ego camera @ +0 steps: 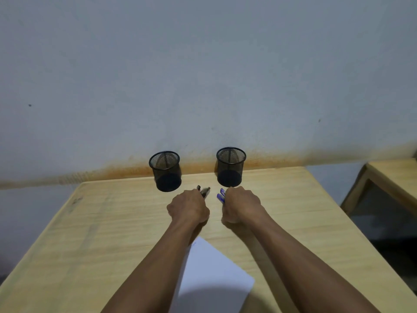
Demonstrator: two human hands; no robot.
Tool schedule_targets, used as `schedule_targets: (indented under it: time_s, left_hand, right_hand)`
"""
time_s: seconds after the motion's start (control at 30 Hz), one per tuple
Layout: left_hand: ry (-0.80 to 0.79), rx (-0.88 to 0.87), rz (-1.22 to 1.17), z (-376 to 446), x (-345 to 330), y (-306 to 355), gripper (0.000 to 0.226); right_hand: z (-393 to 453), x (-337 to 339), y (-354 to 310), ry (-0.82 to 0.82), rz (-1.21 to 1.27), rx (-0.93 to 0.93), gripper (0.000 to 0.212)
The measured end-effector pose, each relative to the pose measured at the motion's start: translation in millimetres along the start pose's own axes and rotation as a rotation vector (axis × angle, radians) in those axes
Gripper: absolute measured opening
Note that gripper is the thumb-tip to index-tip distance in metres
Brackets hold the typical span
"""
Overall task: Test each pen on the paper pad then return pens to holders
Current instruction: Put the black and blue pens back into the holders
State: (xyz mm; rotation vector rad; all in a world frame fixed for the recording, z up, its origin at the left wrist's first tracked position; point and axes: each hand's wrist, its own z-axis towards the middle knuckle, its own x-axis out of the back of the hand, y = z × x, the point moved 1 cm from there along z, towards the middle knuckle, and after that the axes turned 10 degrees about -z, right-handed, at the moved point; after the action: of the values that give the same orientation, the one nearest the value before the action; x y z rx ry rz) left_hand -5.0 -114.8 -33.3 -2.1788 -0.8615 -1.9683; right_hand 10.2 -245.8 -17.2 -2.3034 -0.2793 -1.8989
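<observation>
Dark pens (204, 191): a small bunch with black or dark caps, sticking out of the top of the left fist. Their long axis runs away from the person and a little to the right, toward the gap between the two holders. The ends are blurred; I cannot count them exactly.
Blue pens (221, 195): two or so blue-capped pens sticking out of the right fist on its inner side, long axis pointing away from the person and slightly left, ends near the base of the right holder.
Left hand (189, 207): back of the hand up, fingers curled into a fist round the dark pens, held over the bench just in front of the left holder.
Right hand (241, 205): back up as well, fingers curled tight round the blue pens, just in front of the right holder; the fingertips are hidden under the hand.
Left holder (165, 171): black wire-mesh cup, upright, at the far edge of the bench by the wall; nothing shows inside it.
Right holder (230, 166): a matching mesh cup, upright, well apart from the first.
Paper pad (209, 279): white sheet lying flat and skewed on the near part of the bench, between the two forearms, partly covered by the left one.
Bench (112, 222): light wood-grain top, set against a pale wall (203, 75) with a rusty stain along its foot.
</observation>
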Motion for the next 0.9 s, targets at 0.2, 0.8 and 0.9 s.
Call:
schedule_targets:
  time_s: [0.2,0.8,0.9]
  left_hand:
    - [0.161,-0.102,-0.468,-2.5,-3.5,-19.0,0.016]
    - [0.694,-0.271,-1.323,73.9,100.3,-29.7,0.041]
    - [0.693,-0.162,-1.154,91.3,75.3,-44.0,0.041]
  right_hand:
    - [-3.6,-9.3,22.6,0.001,0.359,-0.063,0.029]
    - [80.9,67.6,4.7,0.790,1.285,-0.033,0.034]
    - [94.2,37.6,7.7,0.849,1.134,-0.068,0.046]
